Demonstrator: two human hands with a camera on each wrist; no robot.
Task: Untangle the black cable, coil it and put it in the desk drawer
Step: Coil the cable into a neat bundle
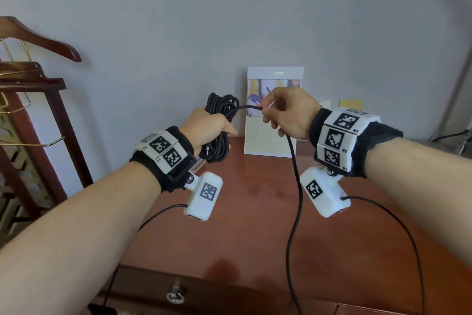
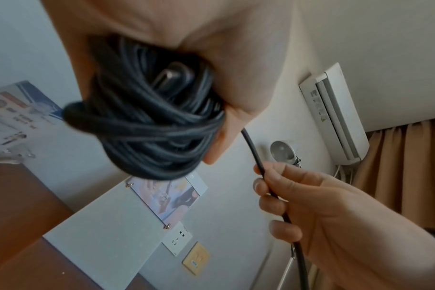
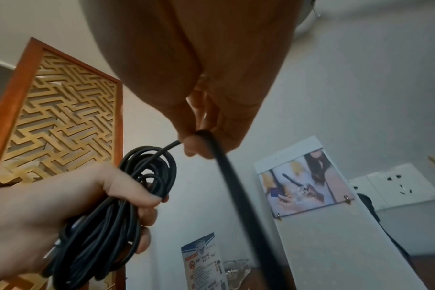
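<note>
left grip (image 1: 208, 127): my fingers wrapped round coiled black cable (image 1: 218, 130)
right grip (image 1: 286, 112): I pinch its loose strand above worktop (image 1: 242, 225)

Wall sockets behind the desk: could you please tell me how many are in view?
2: a white wall socket just right of the standing white card, and a yellow wall socket right of that. Others may be hidden.
</note>
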